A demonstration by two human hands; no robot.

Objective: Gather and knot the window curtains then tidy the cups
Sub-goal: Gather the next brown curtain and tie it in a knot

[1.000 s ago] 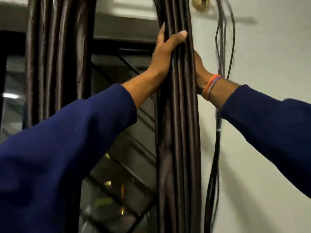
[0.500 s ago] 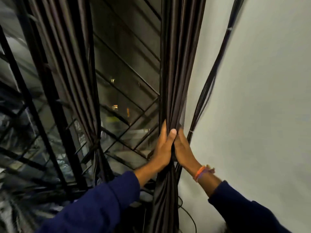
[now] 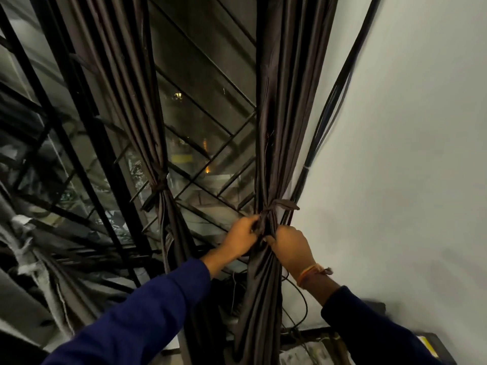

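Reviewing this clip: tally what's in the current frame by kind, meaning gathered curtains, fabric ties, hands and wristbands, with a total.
Gathered curtains: 2, left curtain and right curtain
Fabric ties: 2, left tie and right tie
Hands: 2, left hand and right hand
Wristbands: 1, wristband
Total: 7

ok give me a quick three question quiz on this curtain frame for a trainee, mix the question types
1. True or false: the left curtain is already bound with a tie.
2. Multiple choice: what runs down the white wall just right of the right curtain? A) a ladder B) a bundle of black cables C) a broom
3. Fill in: the left hand and right hand both have their grip on the ____ curtain, just below its tie.

Key: 1 true; 2 B; 3 right
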